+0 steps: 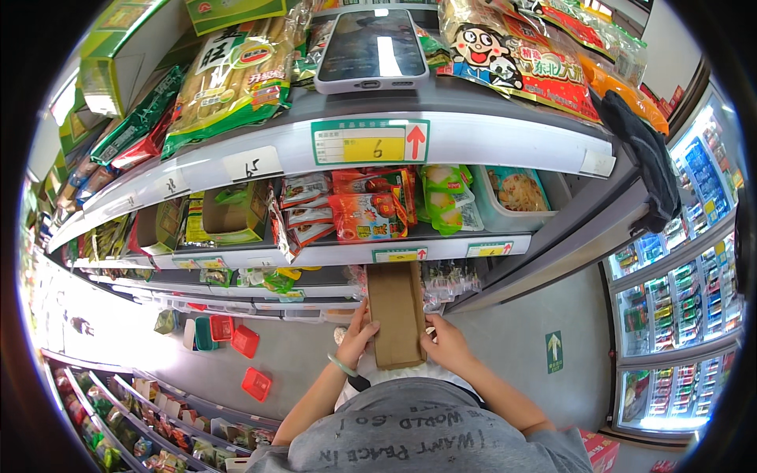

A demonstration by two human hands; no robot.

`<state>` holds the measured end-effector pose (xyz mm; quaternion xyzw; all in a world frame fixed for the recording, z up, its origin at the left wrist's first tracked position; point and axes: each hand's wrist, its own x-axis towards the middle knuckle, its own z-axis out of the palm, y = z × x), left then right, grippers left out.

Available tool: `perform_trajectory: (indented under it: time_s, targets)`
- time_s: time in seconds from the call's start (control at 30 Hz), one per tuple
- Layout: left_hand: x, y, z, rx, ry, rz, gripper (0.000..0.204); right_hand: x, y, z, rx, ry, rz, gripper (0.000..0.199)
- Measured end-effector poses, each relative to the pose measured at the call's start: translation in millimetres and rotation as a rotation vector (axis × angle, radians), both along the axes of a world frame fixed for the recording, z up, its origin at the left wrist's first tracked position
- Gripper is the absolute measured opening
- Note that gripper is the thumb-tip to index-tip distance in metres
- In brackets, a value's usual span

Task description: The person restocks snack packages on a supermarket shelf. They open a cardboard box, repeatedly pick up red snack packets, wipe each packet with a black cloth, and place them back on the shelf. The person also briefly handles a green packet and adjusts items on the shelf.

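Observation:
A long brown cardboard box points from my chest toward the lower shelf. My left hand grips its left side and my right hand grips its right side. A green bracelet circles my left wrist. The far end of the box reaches the shelf edge with its price tags. Red and green snack packets stand on the shelf just above the box.
A phone lies on the top shelf between large snack bags. A dark cloth hangs off the shelf end at right. Drink coolers line the right. Red and teal baskets lie on the floor at left.

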<state>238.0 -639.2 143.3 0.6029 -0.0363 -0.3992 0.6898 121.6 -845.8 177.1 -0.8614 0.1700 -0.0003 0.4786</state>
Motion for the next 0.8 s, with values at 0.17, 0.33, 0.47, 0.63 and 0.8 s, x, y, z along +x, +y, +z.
perform_trajectory:
  time_s: [0.17, 0.33, 0.47, 0.63, 0.8]
  targets:
    - [0, 6, 18, -0.034, 0.002, -0.006, 0.081, 2, 1, 23, 0.092, -0.080, -0.003, 0.038]
    - [-3, 3, 28, 0.064, 0.043, -0.038, 0.073, 0, -1, 38, -0.006, -0.082, 0.022, 0.036]
    - [-8, -5, 5, 0.092, 0.001, 0.040, 0.070, 0, 0, 33, -0.034, -0.042, 0.008, 0.035]
    - [-7, -1, 2, 0.071, -0.012, 0.018, 0.078, -1, 0, 25, -0.053, -0.104, 0.007, 0.036]
    - [-3, 1, 0, 0.145, 0.012, -0.015, 0.079, -3, -3, 14, -0.025, -0.062, 0.032, 0.039]
